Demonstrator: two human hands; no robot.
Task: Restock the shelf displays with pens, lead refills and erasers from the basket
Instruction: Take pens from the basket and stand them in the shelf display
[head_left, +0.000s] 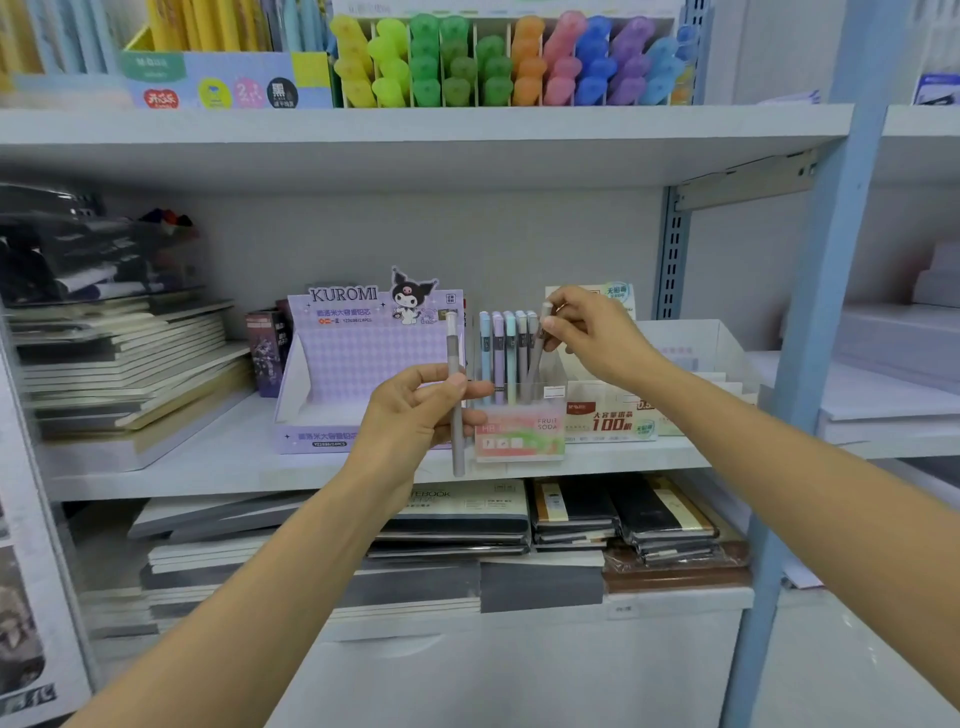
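My left hand (415, 410) pinches a grey pen (456, 441) upright in front of the middle shelf. My right hand (587, 332) pinches the top of another grey pen (535, 371), whose lower end stands in a clear pink pen display box (519, 436). Several pastel pens (501, 353) stand upright in that box. The purple Kuromi display box (358, 364) sits just left of it, and my left hand partly covers its right side. No basket is in view.
A white lead refill box (613, 421) stands right of the pen box. Notebook stacks (130, 364) fill the shelf's left side and the shelf below (467, 540). Highlighters (509, 62) line the top shelf. A blue upright post (810, 364) stands at the right.
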